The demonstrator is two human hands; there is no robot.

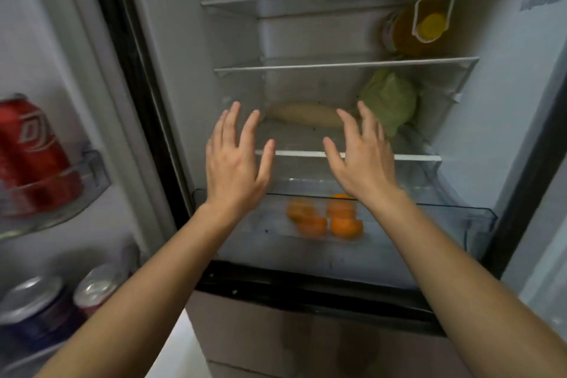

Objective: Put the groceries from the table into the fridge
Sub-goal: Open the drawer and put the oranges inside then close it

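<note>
While held out at the front of the open fridge (491, 101), found left hand (236, 163) and right hand (363, 156) both empty, fingers spread wide, palms toward the lowest shelf (300, 154).

Recorded groceries already inside:
- pale long item (306, 115) at 12 o'clock between the hands, toward shelf rear;
- cabbage (389, 98) at 1 o'clock from right hand, apparently touching that item's end;
- oranges (325, 218) at 6 o'clock in the crisper drawer (478, 215), pulled out;
- juice bottle (420, 24) at 1 o'clock, one shelf up.

Table out of view; remaining groceries unknown.

Judged risks:
- drawer rim projecting beneath both wrists, liable to catch a forearm on withdrawal;
- door unable to shut against drawer if left out;
- red can (27, 147) at 9 o'clock in door rack (92, 172), near left arm, liable to be knocked.

Noted open room on left half of lowest shelf and across most of the shelf above. Tight room at right beside cabbage. Blurred throughout; fine contact not confirmed.
</note>
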